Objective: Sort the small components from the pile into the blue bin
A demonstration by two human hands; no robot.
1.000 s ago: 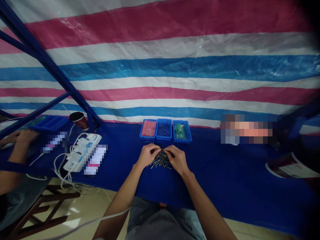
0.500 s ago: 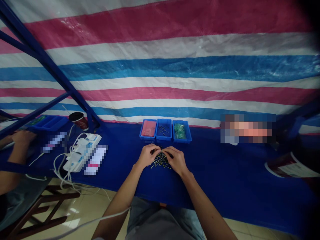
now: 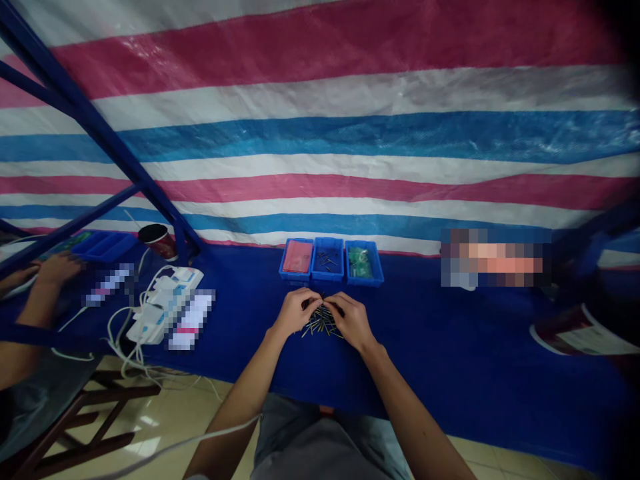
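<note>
A loose pile of small thin metal pins lies on the blue table cover in front of me. My left hand rests at the pile's left side with its fingers curled in a pinch over the pins. My right hand sits at the right side, fingers likewise pinched together at the top of the pile. The fingertips of both hands nearly meet. What each pinch holds is too small to make out.
Three small blue bins stand behind the pile: one with a red sheet, one with dark parts, one with green parts. A white power strip with cables and a cup lie left. Another person's hand works at far left.
My hands have drawn slightly closer together over the pins. The other person's hand at far left has shifted a little to the right.
</note>
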